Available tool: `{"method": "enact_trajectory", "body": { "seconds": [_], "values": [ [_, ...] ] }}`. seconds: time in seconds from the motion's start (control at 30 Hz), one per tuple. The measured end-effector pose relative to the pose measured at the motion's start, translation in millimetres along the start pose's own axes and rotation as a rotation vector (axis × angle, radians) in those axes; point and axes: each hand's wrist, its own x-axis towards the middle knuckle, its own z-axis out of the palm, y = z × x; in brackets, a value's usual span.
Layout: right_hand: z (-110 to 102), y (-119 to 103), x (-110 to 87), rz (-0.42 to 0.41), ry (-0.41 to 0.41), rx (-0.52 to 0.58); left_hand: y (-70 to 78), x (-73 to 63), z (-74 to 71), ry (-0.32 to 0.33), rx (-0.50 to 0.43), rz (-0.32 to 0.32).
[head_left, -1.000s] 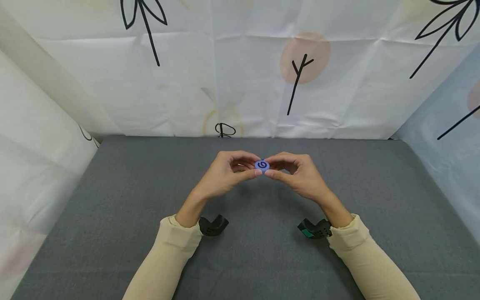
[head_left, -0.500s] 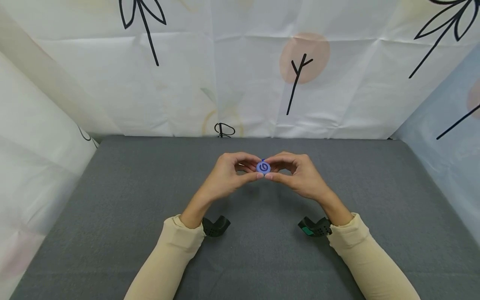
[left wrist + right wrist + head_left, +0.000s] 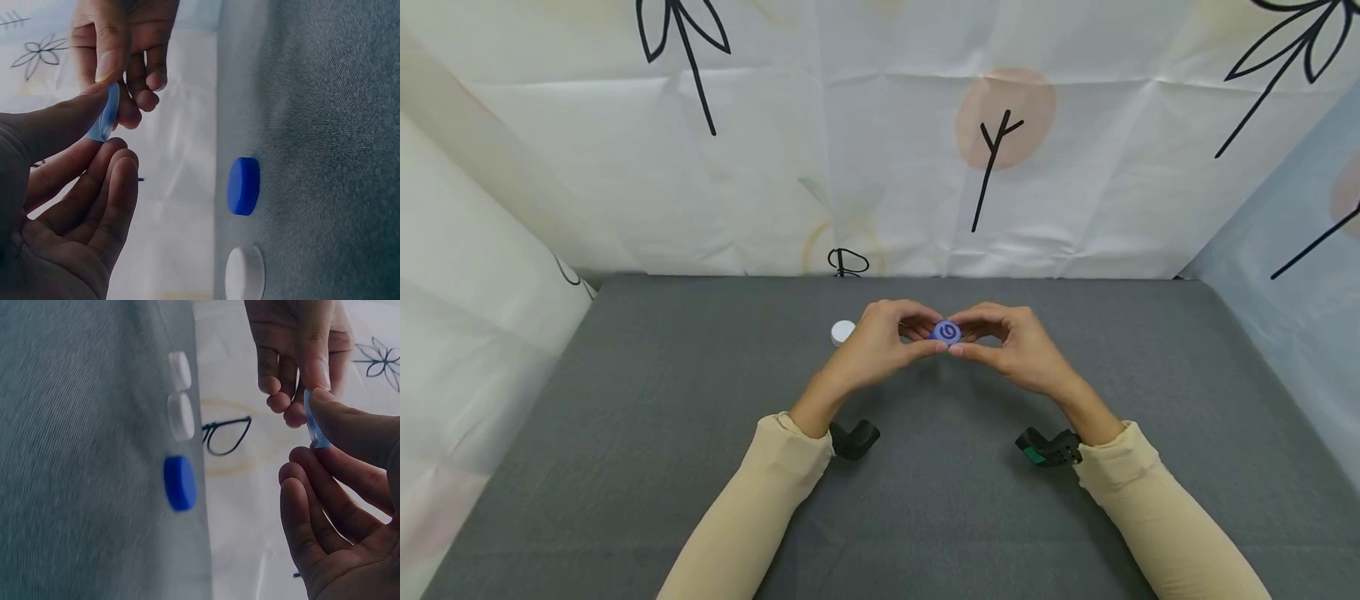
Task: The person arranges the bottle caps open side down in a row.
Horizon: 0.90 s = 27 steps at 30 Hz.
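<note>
Between my two hands is a light blue bottle cap [image 3: 947, 332] with a dark swirl on its top, held up above the table. My left hand [image 3: 887, 337] pinches its left side with thumb and fingertips. From the right, my right hand [image 3: 1017, 350] pinches the other side the same way. Both wrist views show the light blue cap [image 3: 107, 117] edge-on, the thumbs meeting at its upper rim. Beyond the hands, a darker blue cap [image 3: 180, 483] lies on the grey cloth; in the head view the hands and held cap mostly hide it.
A white cap [image 3: 842, 332] lies left of my left hand. Two white caps show in the right wrist view, the nearer one [image 3: 180, 417] beside the blue cap. The grey-covered table [image 3: 662, 417] ends at a white patterned curtain [image 3: 895, 167].
Both hands have shifted right together, still pinching the light blue cap. A white cap, hidden before, now shows left of the left hand.
</note>
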Motion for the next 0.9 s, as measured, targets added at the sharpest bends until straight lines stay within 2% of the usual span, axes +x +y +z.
{"method": "enact_trajectory", "body": {
  "seconds": [0.23, 0.47, 0.67, 0.9],
  "values": [
    [-11, 19, 1.0, 0.042, 0.013, -0.097, -8.3, 25.1, 12.0, -0.067, 0.127, -0.031],
    [-19, 33, 1.9, 0.094, 0.005, -0.190, -14.1, 43.7, 21.8, -0.119, 0.261, -0.044],
    [-24, 43, 3.2, 0.145, 0.004, -0.262, -17.1, 55.2, 32.3, -0.136, 0.404, -0.060],
    [-27, 49, 1.9, 0.180, -0.007, -0.327, -19.3, 61.8, 43.1, -0.140, 0.509, -0.104]
  ]
}}
